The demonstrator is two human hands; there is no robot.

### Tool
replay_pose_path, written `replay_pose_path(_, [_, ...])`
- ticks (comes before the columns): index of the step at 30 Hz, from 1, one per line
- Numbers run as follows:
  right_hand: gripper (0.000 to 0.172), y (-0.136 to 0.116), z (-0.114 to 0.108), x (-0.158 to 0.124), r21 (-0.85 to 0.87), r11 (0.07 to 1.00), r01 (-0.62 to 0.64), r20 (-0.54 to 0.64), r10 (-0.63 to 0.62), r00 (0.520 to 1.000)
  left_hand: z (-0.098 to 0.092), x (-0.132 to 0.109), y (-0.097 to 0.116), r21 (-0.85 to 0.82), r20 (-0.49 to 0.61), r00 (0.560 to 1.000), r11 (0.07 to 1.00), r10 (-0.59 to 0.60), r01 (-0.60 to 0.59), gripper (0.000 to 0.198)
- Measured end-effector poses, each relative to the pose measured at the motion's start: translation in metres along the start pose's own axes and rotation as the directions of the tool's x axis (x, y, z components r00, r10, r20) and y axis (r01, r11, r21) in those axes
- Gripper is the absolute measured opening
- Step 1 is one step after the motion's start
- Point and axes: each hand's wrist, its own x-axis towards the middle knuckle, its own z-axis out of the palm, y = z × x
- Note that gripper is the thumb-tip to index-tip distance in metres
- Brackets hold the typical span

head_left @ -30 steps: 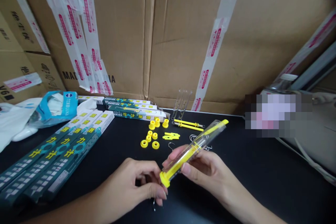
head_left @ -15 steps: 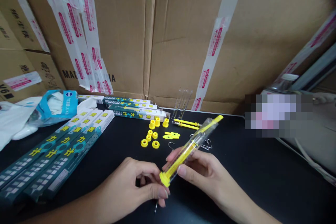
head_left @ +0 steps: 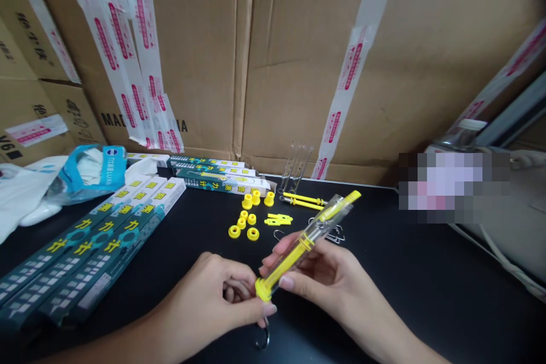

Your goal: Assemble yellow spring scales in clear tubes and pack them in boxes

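Observation:
A spring scale (head_left: 294, 256) with a clear tube and a yellow rod inside slants up to the right between my hands. My right hand (head_left: 330, 278) is closed around the tube's middle. With thumb and fingers, my left hand (head_left: 226, 296) grips the yellow cap (head_left: 263, 290) at the lower end. A metal hook (head_left: 264, 341) hangs below those fingers. From the tube's upper end a yellow strip (head_left: 352, 198) sticks out. Just beyond lie several yellow caps and rings (head_left: 252, 234), flat yellow pieces (head_left: 278, 219), yellow rods (head_left: 303, 200) and metal hooks (head_left: 336, 234).
Printed boxes (head_left: 123, 239) lie at the left, others (head_left: 222, 182) along the back. Clear tubes (head_left: 298, 165) stand against a large cardboard box (head_left: 205, 57). A blue tissue pack (head_left: 96, 170) is at the left; a bottle (head_left: 464, 133) and cables (head_left: 503, 264) are at the right.
The yellow rod's inner part and metal spring now show lower in the tube. The hook beneath my left hand has come further into view. Both hands have shifted slightly left.

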Motion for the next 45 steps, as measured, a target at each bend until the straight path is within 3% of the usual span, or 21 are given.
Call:
replay_pose_path(15, [0.032, 0.009, 0.005, 0.005, -0.089, 0.996, 0.016, -0.109, -0.025, 0.994, 0.001, -0.001, -0.001, 0.087, -0.040, 0.999, 0.996, 0.007, -0.003, 0.027])
replay_pose_path(29, [0.043, 0.015, 0.003, 0.008, -0.061, 0.998, -0.031, -0.168, 0.021, 0.986, -0.001, -0.002, 0.003, 0.018, -0.022, 1.000, 1.000, 0.008, -0.008, 0.025])
replay_pose_path(41, [0.038, -0.002, 0.001, 0.013, -0.078, 0.997, -0.022, -0.047, 0.019, 0.999, 0.002, 0.000, -0.003, -0.020, -0.045, 0.998, 0.999, 0.049, -0.050, 0.038])
replay_pose_path(45, [0.043, -0.002, 0.000, 0.011, -0.024, 0.999, 0.034, -0.012, -0.034, 0.999, 0.001, -0.001, -0.001, -0.020, -0.045, 0.998, 0.999, 0.036, -0.037, 0.035])
